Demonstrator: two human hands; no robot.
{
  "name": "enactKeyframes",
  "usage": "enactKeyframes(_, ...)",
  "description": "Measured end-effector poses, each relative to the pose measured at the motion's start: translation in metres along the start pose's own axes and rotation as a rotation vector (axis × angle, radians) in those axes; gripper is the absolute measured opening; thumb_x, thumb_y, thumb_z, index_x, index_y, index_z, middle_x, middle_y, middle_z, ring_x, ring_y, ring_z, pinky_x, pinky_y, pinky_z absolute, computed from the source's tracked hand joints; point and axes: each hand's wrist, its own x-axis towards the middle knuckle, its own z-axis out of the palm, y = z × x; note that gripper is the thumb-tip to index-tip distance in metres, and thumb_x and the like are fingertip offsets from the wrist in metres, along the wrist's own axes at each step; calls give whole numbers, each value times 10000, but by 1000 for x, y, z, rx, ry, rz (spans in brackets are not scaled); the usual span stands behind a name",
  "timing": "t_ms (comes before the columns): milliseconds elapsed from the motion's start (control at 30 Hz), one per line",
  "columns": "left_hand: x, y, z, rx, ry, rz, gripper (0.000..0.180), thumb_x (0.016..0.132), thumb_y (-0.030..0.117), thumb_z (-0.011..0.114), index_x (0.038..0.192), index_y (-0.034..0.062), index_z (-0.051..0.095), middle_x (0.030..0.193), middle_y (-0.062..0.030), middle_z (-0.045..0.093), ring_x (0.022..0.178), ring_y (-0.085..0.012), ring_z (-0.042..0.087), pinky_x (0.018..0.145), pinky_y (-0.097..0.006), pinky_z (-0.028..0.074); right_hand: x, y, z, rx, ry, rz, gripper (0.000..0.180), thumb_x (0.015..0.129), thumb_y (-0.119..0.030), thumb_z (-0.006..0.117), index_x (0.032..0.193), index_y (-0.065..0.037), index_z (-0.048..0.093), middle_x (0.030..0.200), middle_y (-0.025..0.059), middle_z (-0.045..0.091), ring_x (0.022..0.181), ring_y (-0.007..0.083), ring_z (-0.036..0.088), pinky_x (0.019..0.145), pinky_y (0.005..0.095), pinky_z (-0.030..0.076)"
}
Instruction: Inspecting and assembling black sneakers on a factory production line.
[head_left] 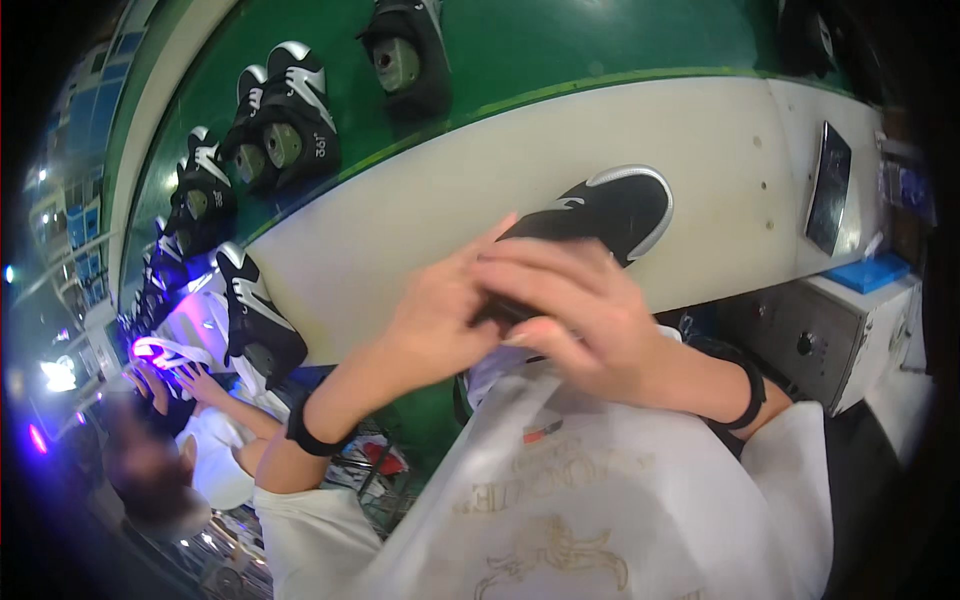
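A black shoe (pixel 625 208) with a silver-grey edge round its toe lies on the pale bench before me, toe pointing to the far right. My left hand (pixel 445 300) is closed at the left side of its heel end. From the right, my right hand (pixel 590 305) reaches over the shoe's opening, fingers bent across it and slightly blurred. The two hands meet there and hide most of the heel and opening. What the fingertips press on inside cannot be made out.
Beyond the pale bench (pixel 700 130) runs a green belt (pixel 560 45) carrying several similar shoes (pixel 290 115). Another shoe (pixel 255 310) stands at the bench's left end, near a co-worker (pixel 215 455) handling something under purple light. At right are a dark flat panel (pixel 829 188) and a metal box (pixel 815 335).
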Motion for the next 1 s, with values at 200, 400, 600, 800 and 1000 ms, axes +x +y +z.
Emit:
enactKeyframes(200, -14, -38, -5, -1082, -38, -118, 336, 858, 64, 711, 1180, 28, 620, 1400, -75, 501, 1247, -206, 507, 1059, -361, 394, 6, 7, -30, -40, -158, -10, 407, 842, -131, 709, 1213, 9, 618, 1103, 151, 605, 961, 323, 578, 839, 392, 493)
enactKeyframes(400, 6, -45, 4, -738, 134, 24, 300, 891, 167, 682, 1164, 58, 623, 1096, -65, 645, 1017, -197, 616, 858, -370, 479, 18, 11, -35, -68, -260, 28, 343, 884, -214, 661, 1132, 24, 649, 1080, 132, 651, 974, 317, 580, 853, 397, 484)
enactKeyframes(600, 6, -36, -12, -89, 380, 96, 162, 886, 206, 650, 907, 55, 703, 828, -138, 670, 749, -339, 636, 654, -400, 500, 30, 3, -30, -369, -399, -83, 316, 885, -220, 649, 1105, 6, 653, 1053, 140, 665, 938, 313, 591, 846, 402, 462)
enactKeyframes(800, -79, 28, 17, -160, 502, 134, 47, 845, 29, 640, 885, 35, 665, 893, -100, 693, 694, -269, 676, 603, -352, 537, 48, -6, -42, -350, -610, -59, 529, 743, -236, 775, 1214, -37, 636, 1082, 136, 667, 998, 320, 601, 883, 406, 481)
enactKeyframes(1000, -73, 21, 35, -363, 371, 120, 85, 797, -27, 619, 853, 22, 661, 1163, -102, 660, 1022, -277, 646, 726, -357, 564, 56, -7, -41, -369, -653, -44, 661, 604, -190, 857, 1219, -76, 643, 1057, 119, 666, 1004, 310, 612, 885, 397, 486)
